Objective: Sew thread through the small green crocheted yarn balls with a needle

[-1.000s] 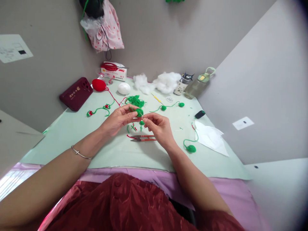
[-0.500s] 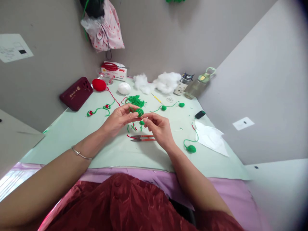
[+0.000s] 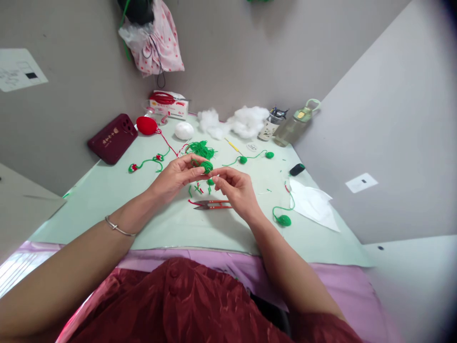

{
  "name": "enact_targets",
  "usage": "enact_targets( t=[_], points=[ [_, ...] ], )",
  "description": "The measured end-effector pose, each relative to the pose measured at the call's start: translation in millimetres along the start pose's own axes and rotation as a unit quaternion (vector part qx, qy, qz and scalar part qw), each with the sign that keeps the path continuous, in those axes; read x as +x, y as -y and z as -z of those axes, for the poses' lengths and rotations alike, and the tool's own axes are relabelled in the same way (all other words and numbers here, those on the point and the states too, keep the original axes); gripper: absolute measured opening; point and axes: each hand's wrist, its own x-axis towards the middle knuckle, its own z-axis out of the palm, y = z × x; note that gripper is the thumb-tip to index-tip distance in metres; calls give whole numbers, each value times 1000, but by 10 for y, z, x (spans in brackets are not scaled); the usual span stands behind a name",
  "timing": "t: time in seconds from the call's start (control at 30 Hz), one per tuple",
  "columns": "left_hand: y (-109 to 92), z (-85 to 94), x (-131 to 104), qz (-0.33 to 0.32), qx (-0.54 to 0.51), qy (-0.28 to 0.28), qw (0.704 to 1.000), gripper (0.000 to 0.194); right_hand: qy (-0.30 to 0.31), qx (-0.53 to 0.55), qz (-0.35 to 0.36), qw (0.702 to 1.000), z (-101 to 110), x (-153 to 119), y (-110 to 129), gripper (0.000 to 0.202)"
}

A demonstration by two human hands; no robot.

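Basically, green yarn ball (image 3: 206, 166) sits above the table (image 3: 171, 224), clamped between left hand (image 3: 173, 178)'s thumb and fingers. Near round; no clear long axis or pointing direction. Right hand (image 3: 237, 188): thumb and index together at its right side, too small to tell what's pinched. Phone (image 3: 113, 139) has gold lettering, box (image 3: 177, 110) red and black print; neither readable.
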Motion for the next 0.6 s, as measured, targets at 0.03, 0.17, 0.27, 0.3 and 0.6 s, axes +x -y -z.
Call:
enact_targets(
  t=[0.03, 0.17, 0.27, 0.3, 0.6],
  points=[
    [2, 5, 4, 6, -9, 6, 1000, 27, -3, -1, 6, 1000, -3, 1, -15, 15],
    [-1, 15, 14, 27, -26, 19, 999, 28, -21, -11, 30, 999, -34, -5, -57, 13],
    [-1, -6, 3, 23, -30, 18, 999, 26, -28, -10, 22, 999, -64, -13, -66, 14],
    [2, -16, -3, 18, -29, 16, 999, 25, -31, -9, 16, 999, -71, -14, -68, 14],
    [25, -39, -10, -9, -9, -2, 1000, 24, -31, 12, -6, 999, -54, 8, -94, 20]
  ],
)
